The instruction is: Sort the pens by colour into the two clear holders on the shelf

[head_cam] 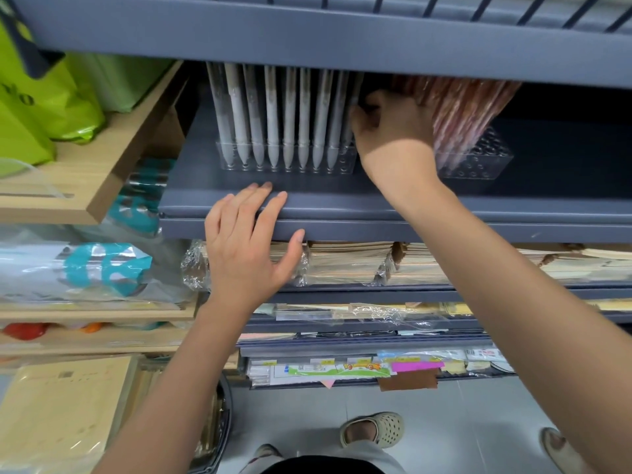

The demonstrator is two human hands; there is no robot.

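Two clear holders stand on the grey shelf [307,203]. The left holder [345,162] is packed with several white pens [273,114] standing upright. The right holder [485,159] holds several pink pens [468,107] leaning left. My right hand [393,131] reaches in between the two holders, fingers curled at the right end of the white row; whether it grips a pen is hidden. My left hand [246,241] lies flat with straight fingers on the shelf's front edge, below the left holder.
The upper shelf [342,42] overhangs the pen tops. Green bags [41,97] and wooden shelving [102,172] are at left. Wrapped notebook stacks [359,261] and stationery fill the lower shelves. My sandalled foot [372,429] stands on the grey floor.
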